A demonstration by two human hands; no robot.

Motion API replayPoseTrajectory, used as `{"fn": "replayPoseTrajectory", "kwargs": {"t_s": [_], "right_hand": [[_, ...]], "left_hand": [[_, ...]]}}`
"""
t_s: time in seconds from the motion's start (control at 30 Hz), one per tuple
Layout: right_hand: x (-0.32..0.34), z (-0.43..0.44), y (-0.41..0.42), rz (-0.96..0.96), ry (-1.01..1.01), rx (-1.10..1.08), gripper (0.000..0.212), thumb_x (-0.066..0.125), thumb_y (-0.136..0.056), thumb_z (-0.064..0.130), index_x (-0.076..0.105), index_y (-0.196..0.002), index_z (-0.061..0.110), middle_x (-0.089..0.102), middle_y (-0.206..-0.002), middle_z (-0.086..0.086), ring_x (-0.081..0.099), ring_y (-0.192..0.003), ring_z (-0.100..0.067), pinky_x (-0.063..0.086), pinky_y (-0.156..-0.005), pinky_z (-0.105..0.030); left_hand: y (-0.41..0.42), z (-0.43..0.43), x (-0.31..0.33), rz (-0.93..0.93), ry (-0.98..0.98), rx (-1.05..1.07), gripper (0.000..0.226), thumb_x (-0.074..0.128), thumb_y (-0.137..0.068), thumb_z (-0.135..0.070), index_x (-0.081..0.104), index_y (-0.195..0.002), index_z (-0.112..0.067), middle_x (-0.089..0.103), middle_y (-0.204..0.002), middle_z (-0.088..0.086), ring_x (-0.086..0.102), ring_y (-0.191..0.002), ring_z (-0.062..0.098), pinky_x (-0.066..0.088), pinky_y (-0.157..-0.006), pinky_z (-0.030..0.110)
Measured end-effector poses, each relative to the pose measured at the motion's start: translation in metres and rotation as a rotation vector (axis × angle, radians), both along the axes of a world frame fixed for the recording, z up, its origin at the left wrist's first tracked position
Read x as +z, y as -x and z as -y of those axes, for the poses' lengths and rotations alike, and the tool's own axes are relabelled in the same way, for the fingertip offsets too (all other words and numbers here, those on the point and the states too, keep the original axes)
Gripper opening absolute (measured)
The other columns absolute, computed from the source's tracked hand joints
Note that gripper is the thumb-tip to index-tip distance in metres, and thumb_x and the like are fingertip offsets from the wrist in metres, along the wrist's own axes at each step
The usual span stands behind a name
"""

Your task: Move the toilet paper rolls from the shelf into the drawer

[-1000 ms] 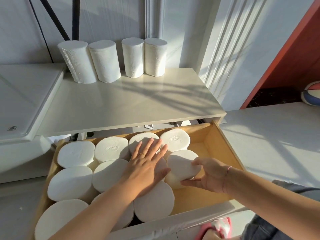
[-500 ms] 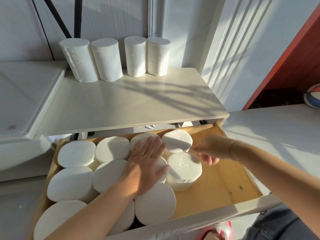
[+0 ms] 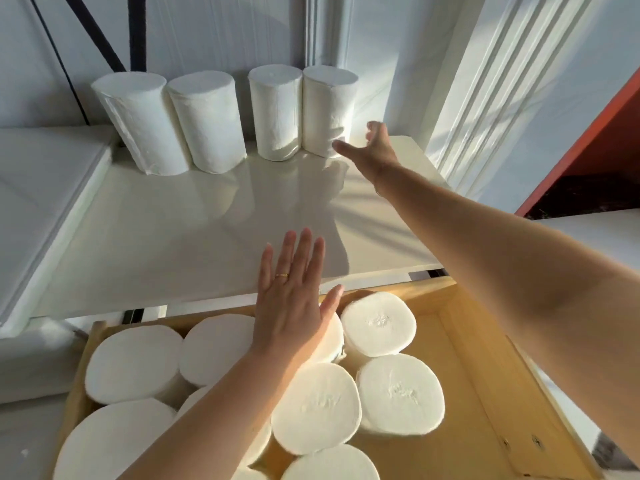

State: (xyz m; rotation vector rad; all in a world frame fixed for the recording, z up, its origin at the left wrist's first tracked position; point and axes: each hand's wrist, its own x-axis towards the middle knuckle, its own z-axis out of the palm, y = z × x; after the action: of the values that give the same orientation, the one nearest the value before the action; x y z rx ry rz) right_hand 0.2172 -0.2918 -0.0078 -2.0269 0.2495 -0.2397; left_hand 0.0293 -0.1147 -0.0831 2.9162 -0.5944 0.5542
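Observation:
Several white toilet paper rolls stand upright in a row at the back of the cream shelf (image 3: 180, 233). My right hand (image 3: 375, 150) reaches across the shelf with thumb and fingers spread, just beside the rightmost roll (image 3: 327, 109) and holding nothing. The wooden drawer (image 3: 485, 393) below is pulled out, and several rolls stand on end in its left and middle part. My left hand (image 3: 294, 299) lies flat, fingers straight, over the back rolls in the drawer (image 3: 379, 323), its fingertips above the shelf's front edge.
The drawer's right side shows bare wood floor. A white panelled wall rises behind the shelf and a lower white surface (image 3: 38, 181) adjoins its left. An orange-red cabinet edge (image 3: 588, 133) stands at the far right.
My right hand let go of a roll in the drawer, rose, and stretched out to the rightmost shelf roll. My left hand slid forward over the drawer rolls. The camera moved closer.

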Motion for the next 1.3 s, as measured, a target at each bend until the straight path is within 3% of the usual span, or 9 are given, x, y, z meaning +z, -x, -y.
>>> {"fn": "replayPoseTrajectory", "kwargs": {"t_s": [0.1,0.23,0.37,0.53,0.67,0.77,0.93,1.1,1.3], "right_hand": [[-0.001,-0.006,-0.035,0.038,-0.029,-0.022,0.095,0.078,-0.074,0.036,0.025,-0.147,0.01,0.036,-0.15,-0.008,0.038,-0.137,-0.021,0.033,-0.11,-0.028],[0.002,-0.014,-0.068,0.076,-0.119,-0.032,0.097,0.08,-0.071,0.034,0.024,-0.147,0.012,0.042,-0.146,-0.007,0.044,-0.131,-0.022,0.038,-0.104,-0.029],[0.007,-0.02,-0.081,0.155,-0.113,-0.053,0.085,0.082,-0.066,0.031,0.035,-0.135,0.012,0.055,-0.117,0.003,0.053,-0.105,-0.018,0.047,-0.086,-0.028],[0.006,-0.02,-0.079,0.186,-0.073,-0.053,0.076,0.084,-0.058,0.034,0.045,-0.119,0.013,0.057,-0.107,0.003,0.055,-0.095,-0.015,0.043,-0.066,-0.019],[0.005,-0.013,-0.059,0.182,-0.103,-0.036,0.077,0.085,-0.052,0.032,0.049,-0.116,0.013,0.061,-0.109,0.0,0.06,-0.097,-0.015,0.051,-0.073,-0.024],[0.005,0.001,-0.026,0.162,-0.14,0.007,0.08,0.087,-0.053,0.028,0.046,-0.121,0.016,0.06,-0.111,0.001,0.058,-0.098,-0.015,0.046,-0.068,-0.02],[0.011,0.043,0.062,0.14,-0.145,0.161,0.076,0.086,-0.053,0.02,0.05,-0.12,0.024,0.065,-0.114,0.002,0.061,-0.106,-0.013,0.051,-0.095,-0.033],[0.023,0.086,0.177,0.041,-0.187,0.364,0.075,0.085,-0.057,0.022,0.054,-0.126,0.024,0.071,-0.11,0.008,0.066,-0.106,-0.008,0.054,-0.085,-0.02],[0.008,0.112,0.275,0.052,-0.272,0.275,0.078,0.083,-0.055,0.023,0.055,-0.128,0.022,0.07,-0.118,0.001,0.066,-0.11,-0.013,0.055,-0.084,-0.023]], "left_hand": [[-0.001,0.001,-0.004,0.002,0.029,0.01,0.059,0.038,-0.09,-0.048,0.048,-0.135,-0.012,0.047,-0.142,0.01,0.044,-0.13,0.03,0.031,-0.108,0.052],[0.0,0.001,-0.008,0.023,0.057,0.017,0.057,0.038,-0.09,-0.047,0.046,-0.136,-0.014,0.047,-0.142,0.007,0.044,-0.131,0.027,0.031,-0.108,0.049],[0.001,0.002,-0.009,0.064,0.072,0.017,0.055,0.038,-0.092,-0.046,0.046,-0.136,-0.014,0.046,-0.143,0.007,0.043,-0.131,0.026,0.034,-0.106,0.049],[-0.001,0.001,-0.011,0.062,0.061,0.014,0.055,0.041,-0.091,-0.045,0.047,-0.136,-0.013,0.047,-0.142,0.008,0.045,-0.129,0.027,0.037,-0.104,0.049],[-0.003,0.0,-0.009,0.015,0.046,0.01,0.057,0.039,-0.089,-0.046,0.048,-0.135,-0.013,0.049,-0.141,0.008,0.047,-0.128,0.028,0.036,-0.105,0.049],[-0.002,-0.001,-0.008,0.0,0.012,-0.012,0.057,0.038,-0.092,-0.046,0.045,-0.137,-0.011,0.047,-0.142,0.01,0.042,-0.132,0.03,0.032,-0.108,0.052],[0.015,0.0,-0.007,-0.05,0.031,-0.074,0.061,0.037,-0.093,-0.045,0.032,-0.144,-0.013,0.026,-0.154,0.009,0.015,-0.144,0.029,0.011,-0.114,0.056],[0.052,0.004,-0.017,-0.153,0.01,-0.162,0.064,0.025,-0.094,-0.05,0.014,-0.149,-0.02,0.008,-0.158,0.002,0.002,-0.145,0.025,0.006,-0.115,0.05],[0.085,0.013,-0.02,-0.224,-0.061,-0.209,0.062,0.025,-0.094,-0.052,0.034,-0.143,-0.015,0.034,-0.15,0.004,0.027,-0.139,0.025,0.018,-0.107,0.047]]}}
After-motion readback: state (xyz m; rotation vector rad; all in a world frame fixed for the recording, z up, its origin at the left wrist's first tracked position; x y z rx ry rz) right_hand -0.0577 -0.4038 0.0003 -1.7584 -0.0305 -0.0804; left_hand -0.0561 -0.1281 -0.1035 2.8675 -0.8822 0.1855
